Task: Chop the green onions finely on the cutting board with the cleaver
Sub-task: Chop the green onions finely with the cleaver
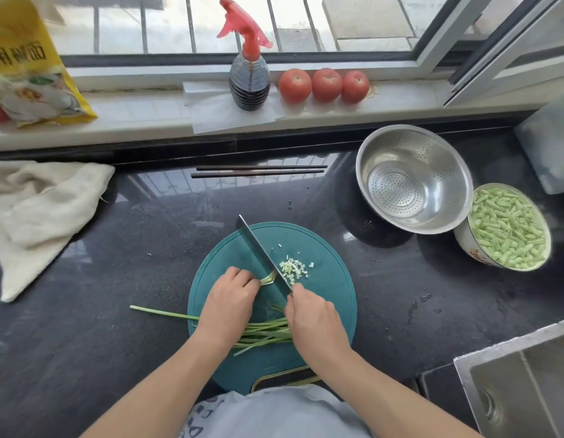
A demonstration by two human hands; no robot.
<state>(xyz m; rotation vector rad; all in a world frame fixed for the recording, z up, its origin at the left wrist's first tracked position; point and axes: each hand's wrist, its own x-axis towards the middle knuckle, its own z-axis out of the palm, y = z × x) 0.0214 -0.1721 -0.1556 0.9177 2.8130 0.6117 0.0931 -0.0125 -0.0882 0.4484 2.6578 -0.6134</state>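
A round teal cutting board (324, 248) lies on the dark counter. My left hand (230, 300) curls over the pale ends of the green onions (268, 279) and pins them to the board. My right hand (312, 320) grips the handle of the cleaver (258, 248), which stands on edge with its blade against the onion ends. A small heap of chopped onion bits (294, 267) lies to the right of the blade. The long green stalks (261, 331) trail between my wrists, and one stalk (160, 312) pokes off the board's left side.
A steel colander (413, 178) and a bowl of cut green beans (508, 226) stand at the right. Chopsticks (258, 171) lie behind the board, a cloth (37, 216) at the left, a sink (520, 387) at lower right. A spray bottle (249, 77) and three tomatoes (326, 85) are on the sill.
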